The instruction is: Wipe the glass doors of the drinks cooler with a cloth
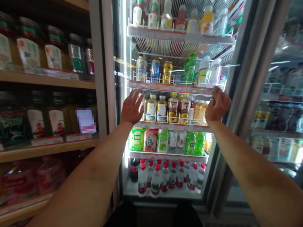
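My left hand [132, 107] is raised at the left side of a lit drinks fridge, fingers spread, with nothing in it. Behind it show the ends of two shelves and a row of juice bottles [161, 108]. At the right end of the red-edged shelf [170, 87], my right hand [218, 104] has its fingers curled together. Whether they grip the shelf edge or some small thing I cannot make out. Cans [155, 71] and a green bottle [190, 67] stand on that shelf, between and above my hands.
Red-capped water bottles [156, 179] fill the fridge bottom, below green drink bottles [137, 139]. A metal door frame [246, 78] borders the right, with another fridge beyond. Wooden shelves [71, 82] with large bottles [30, 44] stand at left.
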`<action>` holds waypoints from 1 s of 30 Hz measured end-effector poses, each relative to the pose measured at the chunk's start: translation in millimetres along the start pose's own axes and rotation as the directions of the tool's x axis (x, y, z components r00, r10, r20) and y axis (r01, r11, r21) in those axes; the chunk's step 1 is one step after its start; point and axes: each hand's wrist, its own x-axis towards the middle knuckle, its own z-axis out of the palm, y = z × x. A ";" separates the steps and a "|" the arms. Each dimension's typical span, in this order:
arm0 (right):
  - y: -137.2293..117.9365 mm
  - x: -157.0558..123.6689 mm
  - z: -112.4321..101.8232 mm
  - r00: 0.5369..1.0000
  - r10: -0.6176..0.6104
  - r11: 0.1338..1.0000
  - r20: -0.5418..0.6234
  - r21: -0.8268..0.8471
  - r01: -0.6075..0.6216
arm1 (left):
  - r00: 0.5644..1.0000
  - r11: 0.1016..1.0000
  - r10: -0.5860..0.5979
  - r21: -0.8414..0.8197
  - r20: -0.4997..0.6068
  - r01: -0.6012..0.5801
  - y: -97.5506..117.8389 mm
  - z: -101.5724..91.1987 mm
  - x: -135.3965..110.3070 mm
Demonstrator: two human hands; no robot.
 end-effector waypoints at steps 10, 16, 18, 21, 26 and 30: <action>2.3 -143.1 -57.0 0.802 -0.539 0.842 0.256 0.163 0.514 | 1.000 1.000 -0.003 0.003 -0.002 0.003 -0.9 2.5 -2.8; 17.1 -109.8 -45.4 0.805 -0.548 0.837 0.226 0.163 0.523 | 1.000 1.000 0.015 0.025 -0.017 -0.015 -0.6 1.6 -3.0; 13.9 -73.7 -30.3 0.907 -0.394 0.918 0.148 0.117 0.379 | 1.000 1.000 0.015 0.023 -0.017 -0.014 0.3 0.7 -2.9; 5.1 -6.4 -5.5 0.995 -0.035 0.997 0.098 0.066 0.028 | 1.000 1.000 0.004 0.002 -0.005 -0.003 1.2 0.0 -3.2; -27.0 85.4 25.7 0.879 0.477 0.878 -0.002 0.054 -0.476 | 0.999 0.999 -0.028 -0.030 0.017 0.028 1.1 0.1 -3.6; -74.5 78.6 28.4 0.956 0.274 0.955 0.100 0.086 -0.283 | 0.998 0.998 -0.042 -0.052 0.047 0.045 1.0 0.2 -2.9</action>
